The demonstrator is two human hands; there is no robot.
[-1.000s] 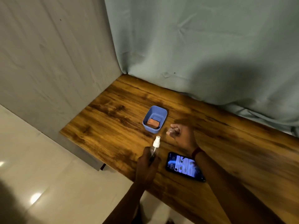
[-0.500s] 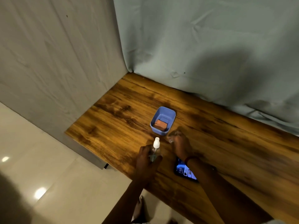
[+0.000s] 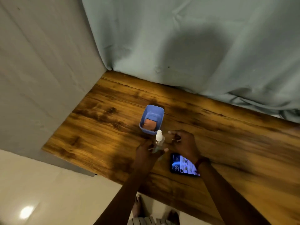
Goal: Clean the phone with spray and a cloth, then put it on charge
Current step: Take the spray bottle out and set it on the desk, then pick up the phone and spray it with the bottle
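Head view, steeply downward (close); table (image 3: 100, 127) ahead

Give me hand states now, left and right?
Left hand: closed around the spray bottle, upright on the table.
Right hand: fingers loosely spread, holding nothing visible, just above the phone.

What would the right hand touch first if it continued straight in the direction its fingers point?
Probably the spray bottle held by the left hand; the right hand points toward it, though depth is unclear.
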